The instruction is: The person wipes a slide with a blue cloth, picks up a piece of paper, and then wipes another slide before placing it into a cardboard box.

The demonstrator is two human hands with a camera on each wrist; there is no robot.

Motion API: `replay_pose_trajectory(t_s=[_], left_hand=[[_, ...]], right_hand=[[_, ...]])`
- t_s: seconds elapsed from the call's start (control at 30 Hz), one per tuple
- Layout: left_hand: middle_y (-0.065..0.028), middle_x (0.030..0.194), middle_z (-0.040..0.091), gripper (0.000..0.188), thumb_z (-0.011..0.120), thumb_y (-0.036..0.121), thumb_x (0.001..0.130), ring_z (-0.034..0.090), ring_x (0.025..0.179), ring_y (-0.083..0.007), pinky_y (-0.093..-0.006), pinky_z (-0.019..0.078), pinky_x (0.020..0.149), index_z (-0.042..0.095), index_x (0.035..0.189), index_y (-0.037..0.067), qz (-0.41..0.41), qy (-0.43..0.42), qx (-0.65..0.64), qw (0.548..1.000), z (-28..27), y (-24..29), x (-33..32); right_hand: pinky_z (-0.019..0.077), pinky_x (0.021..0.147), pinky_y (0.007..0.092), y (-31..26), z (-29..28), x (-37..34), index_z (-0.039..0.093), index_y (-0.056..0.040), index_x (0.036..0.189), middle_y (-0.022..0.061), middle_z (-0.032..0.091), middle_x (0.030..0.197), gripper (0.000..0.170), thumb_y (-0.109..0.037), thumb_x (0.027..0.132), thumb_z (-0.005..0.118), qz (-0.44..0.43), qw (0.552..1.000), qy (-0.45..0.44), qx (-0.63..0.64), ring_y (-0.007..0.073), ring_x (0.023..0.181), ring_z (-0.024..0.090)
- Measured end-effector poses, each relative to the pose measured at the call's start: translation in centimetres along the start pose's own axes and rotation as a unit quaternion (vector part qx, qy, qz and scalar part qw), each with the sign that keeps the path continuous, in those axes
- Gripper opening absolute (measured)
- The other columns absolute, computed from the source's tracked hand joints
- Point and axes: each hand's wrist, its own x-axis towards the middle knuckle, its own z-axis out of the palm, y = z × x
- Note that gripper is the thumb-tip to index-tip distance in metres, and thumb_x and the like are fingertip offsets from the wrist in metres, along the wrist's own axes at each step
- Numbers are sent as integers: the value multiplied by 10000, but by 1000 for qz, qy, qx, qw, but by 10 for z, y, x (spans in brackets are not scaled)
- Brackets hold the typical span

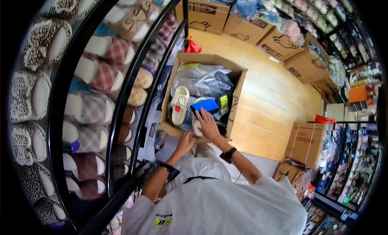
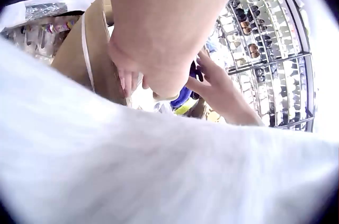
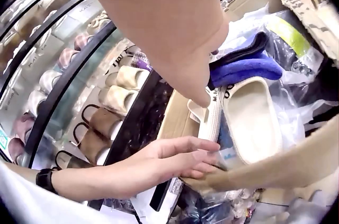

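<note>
Black-framed racks (image 1: pixel 54 113) of slippers fill the left side of a shop, their outer ends lost in the lens's dark edge, as a person in a pale shirt (image 1: pixel 218 206), cut off by the bottom of the head view, leans over a cardboard box (image 1: pixel 239 93) above a wood-look floor (image 1: pixel 260 134). Inside the box, clear plastic bags (image 1: pixel 206 79) crowd the far end, their contents blurred by folds and glare. One cream slipper (image 1: pixel 180 105) lies lengthwise on the left; a second pale slipper (image 3: pixel 254 123), to its right, is partly covered by the right hand (image 1: pixel 208 124) and a blue item (image 1: pixel 208 105). The left hand (image 1: pixel 186 143) is at the box's near rim, its grip loose, fingers nearly straight. The right hand reaches over that rim, its fingers at the blue item; the wrist blocks the fingertips in the right wrist view, and whether this grip holds the piece or merely touches it cannot be told. The blue item rests inside the box, against the second slipper, its exact kind hard to make out. Beside it sits a yellow-green label (image 1: pixel 224 101), its print unreadable, while a small red tag (image 1: pixel 177 108) marks the first slipper.
</note>
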Motion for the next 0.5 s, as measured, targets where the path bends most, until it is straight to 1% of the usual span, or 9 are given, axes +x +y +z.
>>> replay_pose_trajectory(t_s=[0.03,0.07,0.13,0.17,0.23,0.27,0.33,0.4,0.5], left_hand=[[-171,1198,682,341,715,165,1050,737,1017,-270,-371,615,814,653,1332,-16,48,-5,34,998,-4,-6,1],[-171,1198,682,341,715,165,1050,737,1017,-270,-371,615,814,653,1332,-16,62,-17,34,997,-6,-5,-1],[-138,1086,741,288,719,156,1047,752,950,-251,-360,609,800,692,1280,-11,19,-28,-65,997,-9,4,-3],[-138,1086,741,288,719,156,1047,752,950,-251,-360,609,800,692,1280,-11,37,-54,-64,996,-12,9,1],[-197,1023,768,296,727,221,1009,750,955,-397,-490,601,862,736,1207,1,-22,-94,-32,995,-12,18,8],[-197,1023,768,296,727,221,1009,750,955,-397,-490,601,862,736,1207,1,-8,-133,-25,991,-9,20,10],[-208,1001,780,265,695,268,1023,742,975,-428,-509,596,854,765,1101,25,124,-104,138,977,2,34,24],[-216,1030,776,302,645,333,1042,733,988,-445,-537,578,869,769,1034,58,131,-159,234,950,19,59,31],[-211,990,774,311,619,342,1050,734,969,-445,-554,569,861,759,1051,65,188,-235,329,895,40,98,33]], right_hand=[[357,1268,530,-2,-4,-10,300,-61,1707,293,358,1705,1055,-191,832,875,9,1000,13,15,458,1530,424],[379,1252,533,-6,-6,-28,313,-66,1702,284,378,1696,1042,-175,831,876,23,999,23,32,461,1508,449],[415,1218,543,-4,0,-61,344,-61,1685,290,444,1646,1001,-154,835,863,17,996,68,62,476,1459,496],[430,1203,542,-2,8,-81,390,-55,1661,289,499,1600,939,-147,844,845,32,996,53,66,477,1420,534],[479,1160,513,-4,2,-118,459,-67,1624,231,527,1601,781,-153,921,788,75,994,7,86,425,1373,587],[499,1141,503,-10,4,-141,474,-74,1616,212,532,1605,728,-157,953,762,117,987,-14,106,405,1353,607],[514,1121,497,-14,22,-196,495,-84,1602,195,561,1582,676,-167,977,740,173,978,-5,112,397,1331,623],[535,1092,496,-13,42,-256,568,-90,1542,183,658,1474,546,-219,1025,688,250,960,-22,121,388,1280,659],[538,1080,506,-41,75,-341,654,-67,1431,197,707,1363,432,-245,1037,657,400,903,53,148,388,1256,668]])
